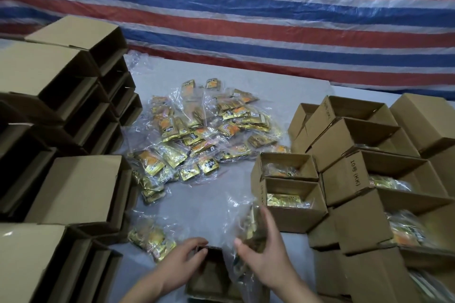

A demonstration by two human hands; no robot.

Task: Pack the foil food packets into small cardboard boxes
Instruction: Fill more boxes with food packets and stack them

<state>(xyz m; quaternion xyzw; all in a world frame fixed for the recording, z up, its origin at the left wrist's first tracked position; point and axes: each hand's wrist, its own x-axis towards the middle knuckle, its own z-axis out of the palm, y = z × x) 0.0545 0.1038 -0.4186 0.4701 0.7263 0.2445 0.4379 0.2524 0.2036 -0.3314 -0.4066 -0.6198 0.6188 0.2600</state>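
Left hand [183, 259] grips open box [211, 275] rim; right hand [264, 257] grasps bagged foil packets [248, 226]. Loose plastic may snag the rim, spilling packets.

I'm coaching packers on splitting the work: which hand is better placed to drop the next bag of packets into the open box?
Right. The right hand already grips a clear bag of packets above the open box, while the left hand holds its rim.

Open box [209, 275] cut off by bottom edge; right-side boxes [406, 229] blurred.
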